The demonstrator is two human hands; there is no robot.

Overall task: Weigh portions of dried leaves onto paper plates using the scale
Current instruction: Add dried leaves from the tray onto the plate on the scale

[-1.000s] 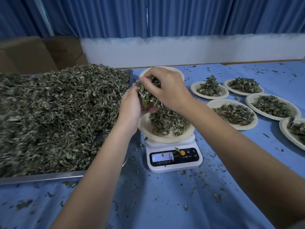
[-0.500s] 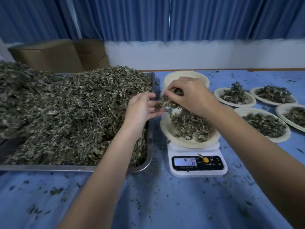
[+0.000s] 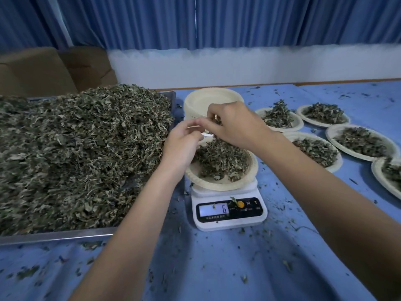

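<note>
A white digital scale [image 3: 229, 211] stands on the blue cloth, its display reading 6. On it sits a paper plate [image 3: 217, 184] holding a mound of dried leaves [image 3: 221, 159]. My right hand [image 3: 234, 124] hovers over the plate's far side, fingers curled and pinching a few leaves. My left hand [image 3: 181, 146] is just left of the plate, fingers loosely curled toward the right hand; what it holds I cannot make out. A big metal tray [image 3: 56, 235] heaped with dried leaves [image 3: 76, 148] fills the left.
A stack of unused paper plates [image 3: 208, 98] stands behind the scale. Several filled plates [image 3: 312, 148] lie on the right of the blue cloth. Cardboard boxes [image 3: 43, 70] sit behind the tray. Leaf crumbs are scattered over the cloth.
The bunch of leaves between my hands has dropped onto the plate, leaving only a few in my right fingers. My left hand has drawn slightly away from the right. The scale still reads 6.
</note>
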